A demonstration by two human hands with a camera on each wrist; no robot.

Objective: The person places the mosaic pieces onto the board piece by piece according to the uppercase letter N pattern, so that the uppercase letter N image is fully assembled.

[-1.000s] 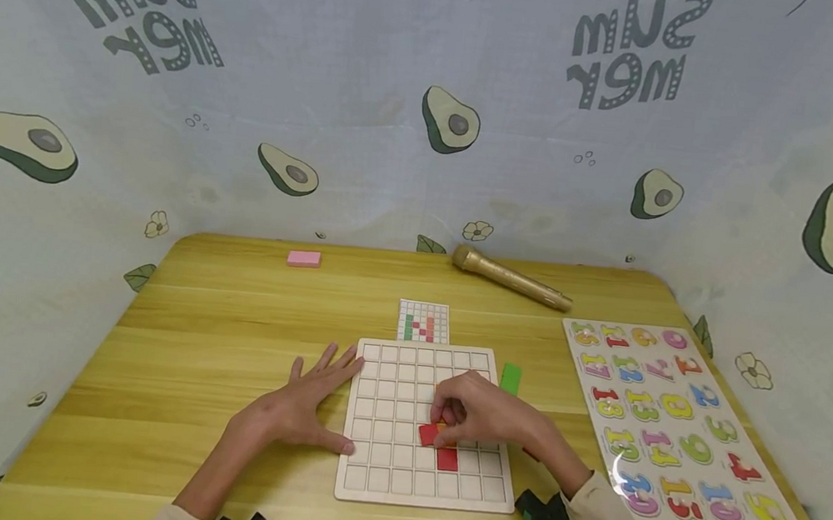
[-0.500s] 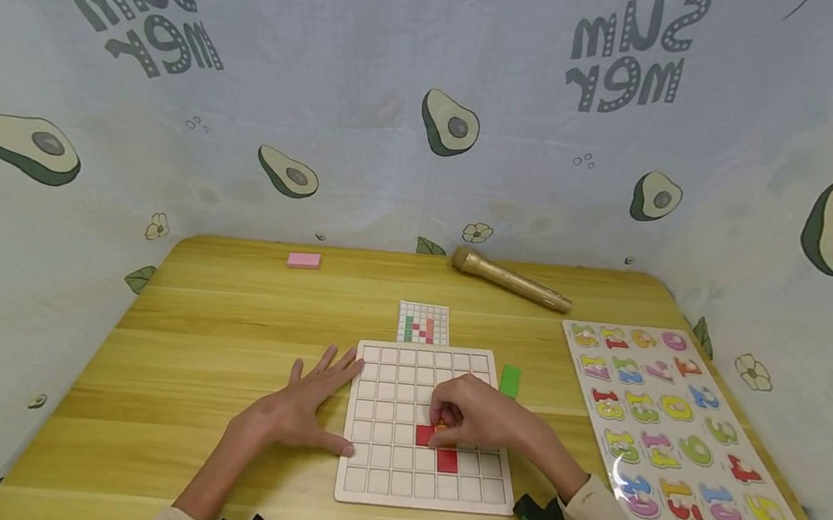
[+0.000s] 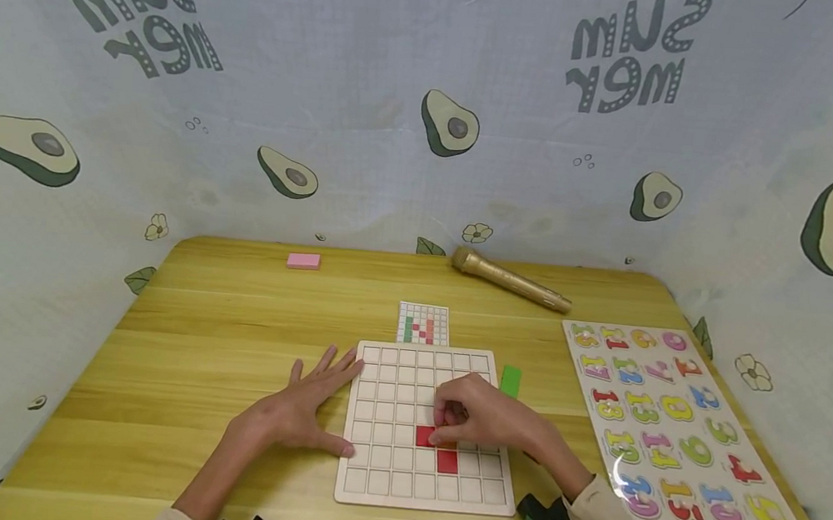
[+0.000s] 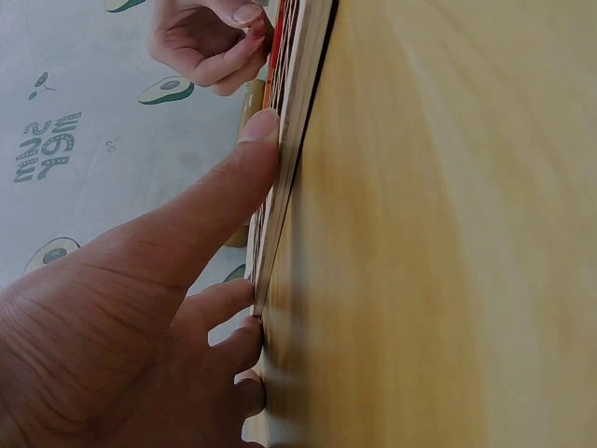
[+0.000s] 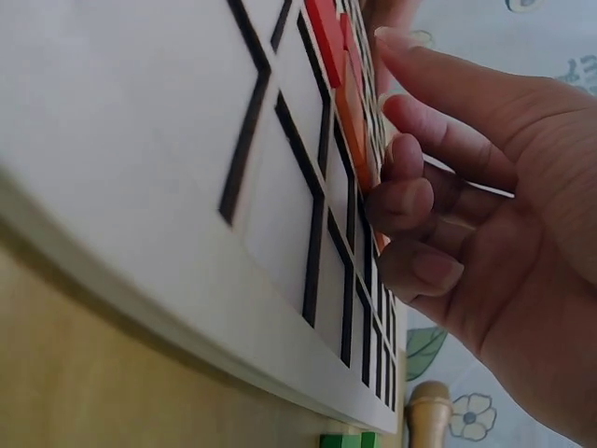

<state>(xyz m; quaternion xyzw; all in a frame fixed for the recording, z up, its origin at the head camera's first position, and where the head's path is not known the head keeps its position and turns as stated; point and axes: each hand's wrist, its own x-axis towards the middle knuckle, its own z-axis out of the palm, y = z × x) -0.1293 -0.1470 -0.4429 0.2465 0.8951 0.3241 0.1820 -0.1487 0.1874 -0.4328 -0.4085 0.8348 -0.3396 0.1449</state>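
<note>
My left hand [image 3: 297, 407] lies on the table with its fingers spread. Its thumb and fingertips touch the left edge of a white gridded board [image 3: 380, 481]. Over the board, my right hand [image 3: 484, 417] has bent fingers beside a red tile [image 3: 425, 436] that lies in a square. In the right wrist view, its thumb and forefinger stand apart with nothing seen between them. Other fingertips are close to an orange tile [image 5: 353, 126], mostly covered by the hand in the head view. A second red tile [image 3: 446, 461] sits one row nearer, diagonally to the right.
A pattern card [image 3: 423, 324] touches the board's far edge. Green tiles [image 3: 510, 381] lie right of the board. Farther back are a pink block [image 3: 303, 261] and a gold microphone [image 3: 511, 281]. A number puzzle board [image 3: 679, 428] takes up the right side.
The upper red tile has shifted slightly left and now lies square in its cell. My right fingers have lifted a little from the tiles. The left hand stays in place.
</note>
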